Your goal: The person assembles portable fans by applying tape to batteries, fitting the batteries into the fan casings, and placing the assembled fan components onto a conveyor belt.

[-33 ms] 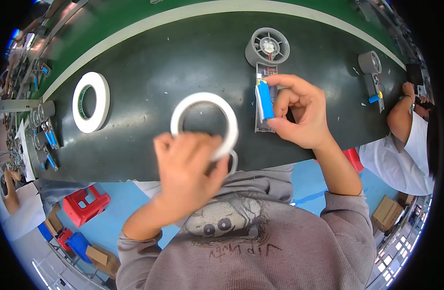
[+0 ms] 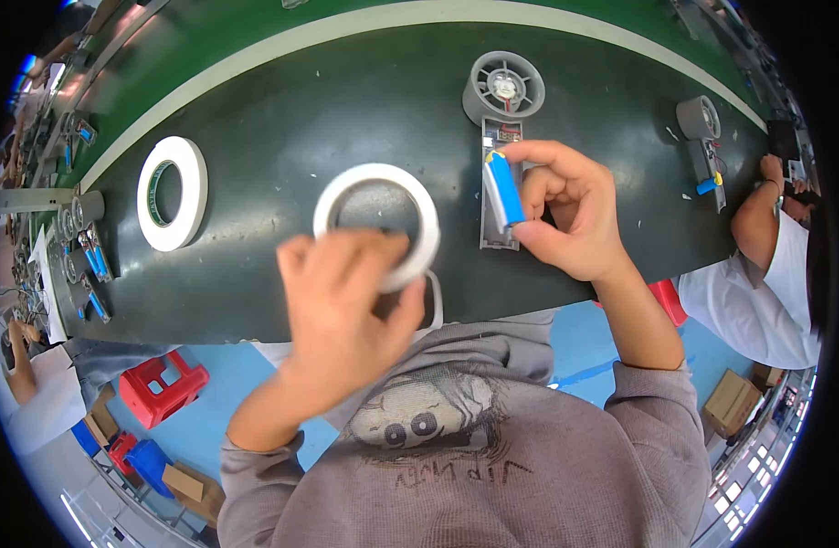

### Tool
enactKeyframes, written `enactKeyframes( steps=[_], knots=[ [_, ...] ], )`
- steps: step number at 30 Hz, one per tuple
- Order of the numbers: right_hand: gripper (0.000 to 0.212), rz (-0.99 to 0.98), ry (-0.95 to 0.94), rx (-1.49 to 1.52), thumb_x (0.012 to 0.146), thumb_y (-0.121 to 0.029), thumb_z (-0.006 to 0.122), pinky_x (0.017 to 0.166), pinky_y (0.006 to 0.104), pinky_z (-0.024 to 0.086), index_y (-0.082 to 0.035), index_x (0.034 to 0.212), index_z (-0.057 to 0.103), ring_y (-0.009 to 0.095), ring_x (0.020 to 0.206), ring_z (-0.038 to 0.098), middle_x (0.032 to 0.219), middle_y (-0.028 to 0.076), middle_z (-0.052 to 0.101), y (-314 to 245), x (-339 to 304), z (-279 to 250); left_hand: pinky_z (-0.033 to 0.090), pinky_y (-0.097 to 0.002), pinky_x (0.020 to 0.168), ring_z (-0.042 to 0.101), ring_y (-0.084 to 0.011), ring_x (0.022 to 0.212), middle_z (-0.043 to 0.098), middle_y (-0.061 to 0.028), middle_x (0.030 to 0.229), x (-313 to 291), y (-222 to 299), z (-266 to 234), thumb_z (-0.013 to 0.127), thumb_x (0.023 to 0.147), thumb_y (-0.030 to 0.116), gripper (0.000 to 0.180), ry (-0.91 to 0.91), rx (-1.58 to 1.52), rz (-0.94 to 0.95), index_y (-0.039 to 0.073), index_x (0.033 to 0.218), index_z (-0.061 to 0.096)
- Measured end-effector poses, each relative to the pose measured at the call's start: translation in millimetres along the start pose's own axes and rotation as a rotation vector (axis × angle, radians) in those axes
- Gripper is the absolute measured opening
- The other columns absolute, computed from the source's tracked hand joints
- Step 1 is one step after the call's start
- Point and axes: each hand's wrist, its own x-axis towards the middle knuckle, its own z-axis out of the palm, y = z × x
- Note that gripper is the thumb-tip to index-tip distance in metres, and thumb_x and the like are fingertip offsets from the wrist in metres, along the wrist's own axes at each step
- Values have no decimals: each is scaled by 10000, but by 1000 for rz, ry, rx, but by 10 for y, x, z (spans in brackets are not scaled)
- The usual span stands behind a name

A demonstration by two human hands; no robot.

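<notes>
Hands raised over dark worktop point(image 2: 282, 137): my left hand point(image 2: 342, 310) gripped white ring-shaped tape roll point(image 2: 375, 224); right hand point(image 2: 565, 215) pinched blue cylindrical battery cell point(image 2: 503, 189), not yet seated in grey plastic fan housing point(image 2: 501, 128) below.

Left hand point(image 2: 342, 306) raised, fingers curled in a grip; right hand point(image 2: 565, 215) pinches with thumb and fingertips.
</notes>
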Motion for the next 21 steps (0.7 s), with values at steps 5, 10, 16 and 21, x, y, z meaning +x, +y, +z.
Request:
enactKeyframes(
  steps=[5, 10, 16, 21],
  knots=[
    [655, 49, -39, 83, 740, -93, 831, 625, 197, 426, 62, 1336, 607, 44, 622, 557, 750, -4, 628, -107, -90, -68, 532, -378, 794, 645, -303, 870, 642, -197, 1225, 992, -149, 147, 755, 883, 210, 469, 113, -140, 136, -28, 1271, 643],
    [592, -103, -146, -473, 675, -74, 830, 667, 222, 436, 0, 1239, 665, 74, 574, 556, 679, -1, 594, -315, -200, -199, 548, -381, 737, 664, -287, 763, 697, -168, 1096, 1408, -120, 598, 866, 813, 260, 589, -25, -239, 291, -19, 1285, 651],
    [538, -280, -199, -868, 618, -75, 826, 729, 314, 476, -75, 1140, 697, 136, 559, 555, 649, -27, 592, -327, -62, -298, 542, -361, 683, 645, -238, 682, 707, -118, 1058, 1448, -42, 552, 897, 753, 222, 577, -14, -278, 188, 14, 1249, 687],
    [529, -209, -219, -871, 616, -75, 826, 663, 295, 475, -66, 1130, 700, 131, 568, 557, 632, -23, 584, -381, -16, -246, 542, -356, 679, 644, -236, 676, 712, -104, 1076, 1421, -53, 510, 903, 732, 198, 581, -18, -301, 176, 29, 1249, 698]
  ],
)
